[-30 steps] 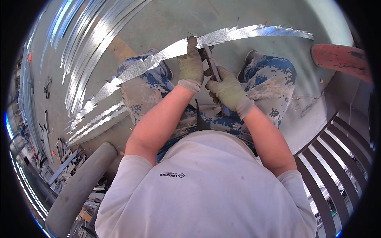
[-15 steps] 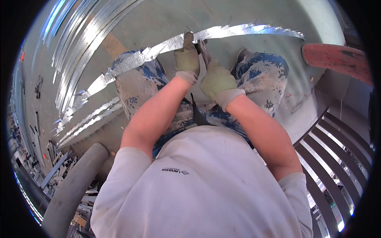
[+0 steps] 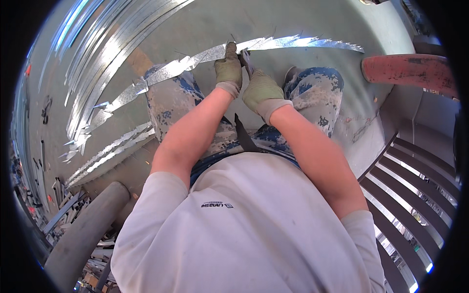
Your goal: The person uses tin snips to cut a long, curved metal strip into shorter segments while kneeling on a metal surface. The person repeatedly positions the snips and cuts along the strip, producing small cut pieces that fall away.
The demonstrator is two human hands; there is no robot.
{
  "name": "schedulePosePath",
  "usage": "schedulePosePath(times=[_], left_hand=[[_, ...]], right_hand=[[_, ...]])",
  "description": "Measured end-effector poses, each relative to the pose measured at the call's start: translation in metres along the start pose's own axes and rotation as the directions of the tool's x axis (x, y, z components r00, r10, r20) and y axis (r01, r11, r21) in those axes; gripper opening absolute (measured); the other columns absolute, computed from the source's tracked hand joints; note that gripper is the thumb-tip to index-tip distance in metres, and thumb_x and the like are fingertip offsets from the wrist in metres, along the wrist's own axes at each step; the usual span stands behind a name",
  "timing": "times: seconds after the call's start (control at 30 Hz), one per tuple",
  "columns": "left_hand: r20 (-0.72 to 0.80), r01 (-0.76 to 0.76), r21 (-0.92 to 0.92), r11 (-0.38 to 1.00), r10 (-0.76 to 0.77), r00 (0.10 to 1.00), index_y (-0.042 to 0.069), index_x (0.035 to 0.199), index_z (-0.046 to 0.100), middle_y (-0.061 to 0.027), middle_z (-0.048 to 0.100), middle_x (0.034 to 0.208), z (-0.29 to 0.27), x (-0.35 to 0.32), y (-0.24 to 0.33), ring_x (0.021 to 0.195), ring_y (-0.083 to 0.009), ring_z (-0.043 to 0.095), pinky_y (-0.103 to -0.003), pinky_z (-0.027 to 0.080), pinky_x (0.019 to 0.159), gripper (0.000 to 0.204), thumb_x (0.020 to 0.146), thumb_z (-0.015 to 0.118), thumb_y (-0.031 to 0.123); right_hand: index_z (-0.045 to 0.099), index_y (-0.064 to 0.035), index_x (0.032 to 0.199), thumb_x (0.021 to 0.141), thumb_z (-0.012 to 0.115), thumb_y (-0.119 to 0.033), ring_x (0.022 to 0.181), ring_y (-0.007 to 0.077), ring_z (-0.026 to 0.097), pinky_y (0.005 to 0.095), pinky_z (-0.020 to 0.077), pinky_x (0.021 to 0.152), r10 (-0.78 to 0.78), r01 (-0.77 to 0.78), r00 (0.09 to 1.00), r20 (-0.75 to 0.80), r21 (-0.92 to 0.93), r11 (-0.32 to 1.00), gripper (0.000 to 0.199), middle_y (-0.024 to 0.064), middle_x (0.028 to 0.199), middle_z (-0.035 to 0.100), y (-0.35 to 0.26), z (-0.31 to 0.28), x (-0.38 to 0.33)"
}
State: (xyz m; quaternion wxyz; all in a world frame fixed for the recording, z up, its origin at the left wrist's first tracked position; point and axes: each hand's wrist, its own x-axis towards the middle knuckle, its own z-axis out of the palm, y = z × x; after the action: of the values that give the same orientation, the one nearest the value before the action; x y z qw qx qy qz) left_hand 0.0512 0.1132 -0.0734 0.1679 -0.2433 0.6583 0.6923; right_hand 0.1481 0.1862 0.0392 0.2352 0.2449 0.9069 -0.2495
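A long, curved strip of shiny sheet metal (image 3: 288, 44) with jagged, notched edges and small bent tabs stretches across my knees. Near its middle, my left hand (image 3: 227, 70) in a greenish work glove is closed on it, thumb on top. Just to the right, my gloved right hand (image 3: 262, 91) is wrapped round a dark plier-like hand tool (image 3: 247, 63). The tool's tip is close against the strip's near edge; whether its jaws bite the metal is hidden.
Many more metal strips (image 3: 105, 53) lie fanned out at the far left, with two notched strips (image 3: 115, 149) nearer. A red padded bar (image 3: 410, 71) juts in at right, above dark slats (image 3: 405, 195). A grey tube (image 3: 88, 227) is at lower left, beside scrap pieces (image 3: 63, 210).
The whole view has shifted slightly. The strip's right part sits a little lower in the picture. Both hands keep their holds, close together at the strip's middle.
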Motion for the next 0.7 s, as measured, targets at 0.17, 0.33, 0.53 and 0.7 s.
schedulePosePath(times=[0.17,0.33,0.53,0.7], left_hand=[[0.139,-0.123,-0.122,0.985,0.140,0.980,-0.007,0.116,0.070,-0.0145,0.079,0.105,-0.004,-0.010,0.011,0.091,-0.0249,0.073,-0.039,0.061,0.087,0.059,0.106,0.076,0.050],[0.260,0.073,-0.406,0.911,0.038,0.965,-0.005,0.143,0.059,-0.0198,0.079,0.121,-0.009,-0.018,0.024,0.104,-0.0339,0.081,-0.042,0.066,0.094,0.052,0.110,0.070,0.033],[0.259,0.048,-0.474,0.879,0.087,0.962,-0.008,0.140,0.055,-0.0307,0.073,0.128,-0.042,-0.032,0.041,0.112,-0.0447,0.080,-0.050,0.067,0.096,0.052,0.112,0.068,0.033],[0.249,0.078,-0.603,0.794,0.094,0.964,-0.009,0.142,0.056,-0.0258,0.077,0.115,-0.093,-0.040,0.057,0.103,-0.0401,0.082,-0.047,0.069,0.091,0.052,0.112,0.070,0.031]], right_hand=[[0.052,0.0072,0.148,0.101,0.063,-0.020,0.132,0.0474,0.070,0.0551,0.0574,0.110,0.017,-0.019,0.999,-0.044,-0.028,0.999,0.056,0.0340,0.142,0.067,0.011,0.002,-0.001],[0.060,0.0023,0.142,0.099,0.066,-0.017,0.127,0.0435,0.074,0.0547,0.0606,0.103,-0.034,0.036,0.999,-0.035,0.062,0.997,0.047,0.0299,0.134,0.072,0.039,0.000,-0.009],[0.064,-0.0004,0.142,0.099,0.076,-0.012,0.110,0.0278,0.078,0.0434,0.0651,0.088,-0.044,-0.293,0.945,0.324,0.900,0.324,0.046,0.0185,0.122,0.077,0.067,-0.017,-0.033],[0.058,-0.0017,0.155,0.102,0.073,-0.010,0.115,0.0313,0.075,0.0427,0.0643,0.093,-0.239,-0.044,0.971,0.011,0.990,-0.132,0.056,0.0180,0.139,0.072,0.079,-0.012,-0.020]])
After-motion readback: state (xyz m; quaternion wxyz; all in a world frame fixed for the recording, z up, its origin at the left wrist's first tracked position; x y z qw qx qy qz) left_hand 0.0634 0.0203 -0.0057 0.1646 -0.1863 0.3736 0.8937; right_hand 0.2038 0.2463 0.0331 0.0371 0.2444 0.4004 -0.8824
